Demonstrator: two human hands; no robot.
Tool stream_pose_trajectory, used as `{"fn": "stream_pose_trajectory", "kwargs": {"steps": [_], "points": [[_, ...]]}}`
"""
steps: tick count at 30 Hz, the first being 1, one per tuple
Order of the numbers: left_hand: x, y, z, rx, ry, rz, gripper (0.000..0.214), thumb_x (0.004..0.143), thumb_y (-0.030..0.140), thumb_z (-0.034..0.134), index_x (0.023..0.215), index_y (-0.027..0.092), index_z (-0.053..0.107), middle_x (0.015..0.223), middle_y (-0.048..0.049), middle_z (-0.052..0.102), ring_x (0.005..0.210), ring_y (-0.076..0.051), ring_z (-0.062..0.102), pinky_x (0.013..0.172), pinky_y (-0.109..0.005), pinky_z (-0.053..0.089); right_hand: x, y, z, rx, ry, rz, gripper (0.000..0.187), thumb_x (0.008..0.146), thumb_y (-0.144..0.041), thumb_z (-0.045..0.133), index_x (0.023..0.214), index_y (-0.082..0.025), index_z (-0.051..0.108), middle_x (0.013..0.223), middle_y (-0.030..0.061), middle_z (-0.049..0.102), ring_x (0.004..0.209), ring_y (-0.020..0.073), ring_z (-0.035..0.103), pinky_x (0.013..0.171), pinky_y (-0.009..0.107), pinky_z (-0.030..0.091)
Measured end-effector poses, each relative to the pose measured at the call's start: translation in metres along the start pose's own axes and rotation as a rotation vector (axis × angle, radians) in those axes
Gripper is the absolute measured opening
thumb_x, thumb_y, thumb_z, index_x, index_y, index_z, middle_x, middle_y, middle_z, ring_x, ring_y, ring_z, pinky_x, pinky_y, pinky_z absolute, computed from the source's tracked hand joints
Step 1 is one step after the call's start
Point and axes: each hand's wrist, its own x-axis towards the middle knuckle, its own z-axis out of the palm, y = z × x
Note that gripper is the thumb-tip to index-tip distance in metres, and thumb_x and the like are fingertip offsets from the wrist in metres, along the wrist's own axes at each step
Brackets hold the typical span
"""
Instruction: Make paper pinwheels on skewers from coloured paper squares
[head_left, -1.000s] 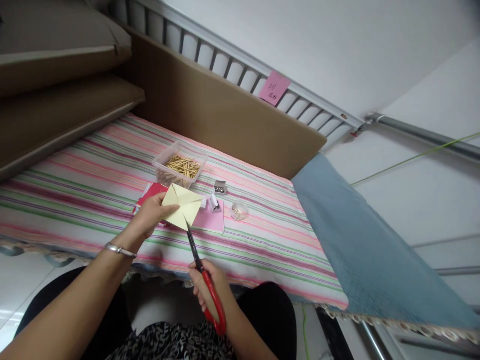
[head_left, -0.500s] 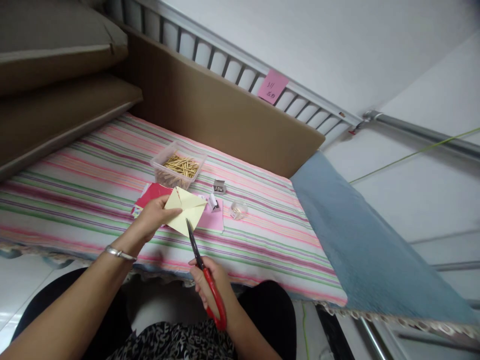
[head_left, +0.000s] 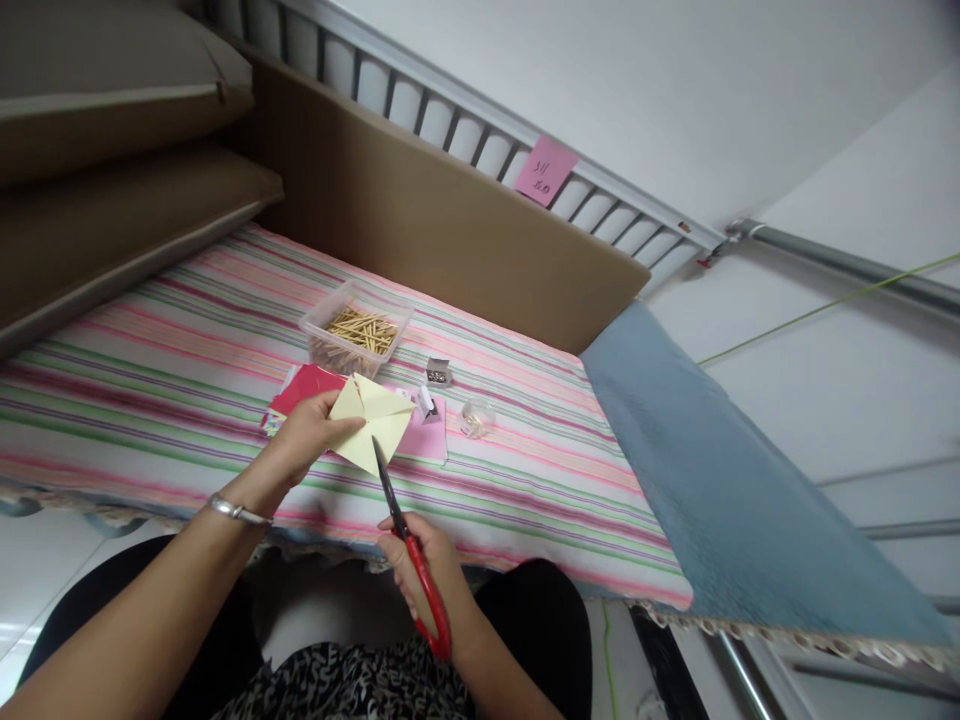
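Observation:
Between the thumb and fingers of my left hand [head_left: 311, 432] is a square of pale yellow paper [head_left: 384, 428], with cuts or creases running in from its corners. My right hand [head_left: 431, 565] grips a pair of scissors [head_left: 421, 590] by their red handles. The dark blades point up and away from me, and their tip lies at the paper's lower part. Under and behind my left hand is a stack of coloured paper with a red sheet [head_left: 304, 388] on top. A pink sheet [head_left: 429, 437] lies to the right, partly behind the yellow square.
A clear plastic box [head_left: 322, 345] of thin wooden sticks stands behind the paper. Two small open boxes, one grey [head_left: 439, 372] and one white [head_left: 427, 403], and a round clear container [head_left: 478, 418] are to its right. A brown board [head_left: 450, 230] rises along the back.
Almost nothing differs. Both hands, the yellow paper and the scissors keep nearly the same place; the view has shifted very slightly.

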Motion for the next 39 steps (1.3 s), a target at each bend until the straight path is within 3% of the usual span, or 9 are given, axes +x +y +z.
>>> {"fn": "stream_pose_trajectory", "kwargs": {"steps": [8,14,18,21,26,30,34,37,39], "points": [[-0.001,0.002,0.001,0.004,-0.005,-0.01,0.043,0.052,0.025,0.08,0.093,0.013,0.069,0.077,-0.0038,0.074,0.061,-0.019,0.065,0.055,-0.028,0.047,0.0,0.0,0.001,-0.026,0.008,0.021,0.043,0.081,-0.054,0.061,0.102,-0.017,0.061,0.05,-0.0074,0.044,0.036,0.0058,0.036,0.036,0.018,0.029],[0.002,0.001,-0.001,0.04,0.03,-0.008,0.043,0.053,0.025,0.079,0.092,0.013,0.068,0.076,-0.0033,0.073,0.061,-0.02,0.065,0.056,-0.028,0.048,0.001,0.008,0.001,-0.133,-0.019,0.015,0.035,0.083,-0.039,0.057,0.111,-0.019,0.057,0.056,-0.0067,0.049,0.036,0.0084,0.046,0.036,0.018,0.036],[0.002,0.006,-0.008,0.069,0.031,-0.027,0.043,0.053,0.027,0.079,0.092,0.013,0.067,0.077,-0.0035,0.073,0.064,-0.02,0.065,0.059,-0.029,0.049,0.0,0.039,-0.004,-0.16,0.008,-0.119,0.038,0.076,-0.019,0.057,0.113,-0.02,0.055,0.072,-0.0016,0.061,0.053,0.0115,0.06,0.055,0.024,0.049],[-0.001,0.01,-0.012,0.103,-0.024,-0.07,0.042,0.054,0.027,0.079,0.091,0.013,0.067,0.076,-0.0033,0.073,0.063,-0.02,0.065,0.058,-0.029,0.047,-0.002,0.052,-0.019,-0.198,0.125,-0.252,0.041,0.072,-0.015,0.057,0.112,-0.021,0.055,0.084,0.0023,0.065,0.068,0.0141,0.064,0.07,0.027,0.051],[-0.008,0.002,-0.001,0.173,-0.256,-0.188,0.037,0.057,0.024,0.076,0.091,0.013,0.066,0.074,-0.0031,0.073,0.062,-0.02,0.065,0.058,-0.028,0.046,0.005,0.019,-0.052,-0.111,0.397,-0.383,0.038,0.08,-0.029,0.059,0.116,-0.021,0.049,0.096,0.0056,0.065,0.082,0.0173,0.064,0.081,0.033,0.051],[-0.014,-0.013,0.02,0.272,-0.412,-0.229,0.03,0.059,0.022,0.073,0.087,0.013,0.066,0.073,-0.0035,0.072,0.062,-0.02,0.065,0.058,-0.029,0.046,0.022,-0.014,-0.061,0.0,0.268,-0.437,0.045,0.077,-0.029,0.065,0.117,-0.022,0.046,0.097,0.0038,0.061,0.081,0.0155,0.063,0.077,0.03,0.051],[-0.018,-0.021,0.035,0.304,-0.52,-0.211,0.024,0.061,0.022,0.072,0.083,0.014,0.067,0.073,-0.0028,0.072,0.063,-0.02,0.065,0.059,-0.028,0.045,0.035,-0.022,-0.055,0.015,0.158,-0.389,0.045,0.072,-0.019,0.063,0.115,-0.022,0.048,0.074,-0.0063,0.05,0.057,0.0078,0.048,0.057,0.021,0.041],[-0.019,-0.02,0.037,0.209,-0.516,-0.218,0.024,0.061,0.024,0.076,0.081,0.014,0.066,0.073,-0.0024,0.072,0.062,-0.019,0.064,0.059,-0.027,0.046,0.036,-0.022,-0.051,0.036,0.212,-0.366,0.04,0.07,-0.014,0.06,0.109,-0.021,0.051,0.065,-0.0093,0.041,0.051,0.006,0.038,0.05,0.018,0.035],[-0.019,-0.017,0.036,0.106,-0.436,-0.233,0.03,0.063,0.03,0.079,0.084,0.015,0.065,0.072,-0.0022,0.072,0.061,-0.017,0.064,0.057,-0.026,0.046,0.036,-0.024,-0.05,0.121,0.262,-0.349,0.04,0.07,-0.017,0.06,0.108,-0.022,0.051,0.065,-0.009,0.041,0.05,0.0061,0.039,0.047,0.018,0.034]]}}
